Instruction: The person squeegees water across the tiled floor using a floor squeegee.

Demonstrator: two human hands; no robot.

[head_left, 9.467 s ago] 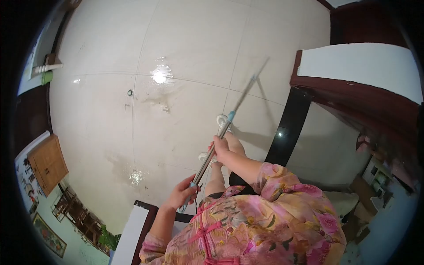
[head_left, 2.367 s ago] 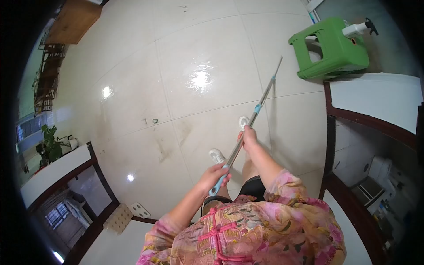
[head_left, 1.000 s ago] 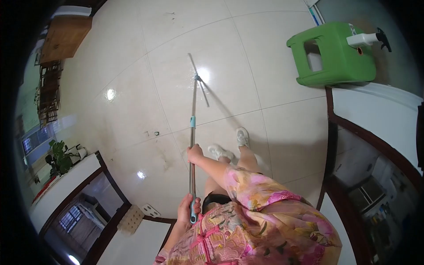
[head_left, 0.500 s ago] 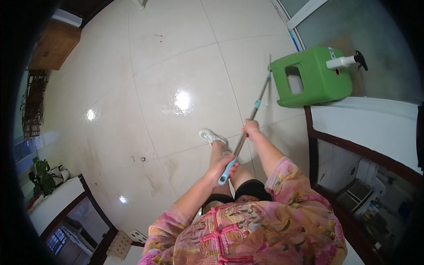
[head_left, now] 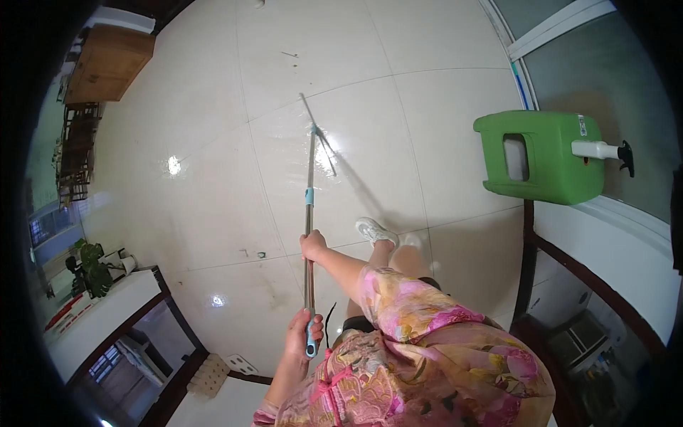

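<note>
Both my hands grip a floor squeegee (head_left: 310, 160) with a metal pole, light blue grips and a thin, narrow head. My left hand (head_left: 302, 333) is wrapped around the light blue handle end near my body. Further up the pole, my right hand (head_left: 313, 245) is closed around the metal shaft. The head lies slantwise across a wet, shiny patch of the tiled floor (head_left: 341, 107), ahead and left of my feet. A white shoe (head_left: 376, 231) on my foot shows to the right of the pole.
On the right, a green plastic container (head_left: 551, 153) with a white-and-black handle stands by a glass door (head_left: 597, 78). A wooden cabinet (head_left: 110, 53) and chairs (head_left: 80, 146) line the far left. A potted plant (head_left: 94, 269) sits on a ledge at lower left.
The squeegee has swung left, from beside the green container to the wet patch. Both hands moved left with it, still holding the pole, and the view has shifted.
</note>
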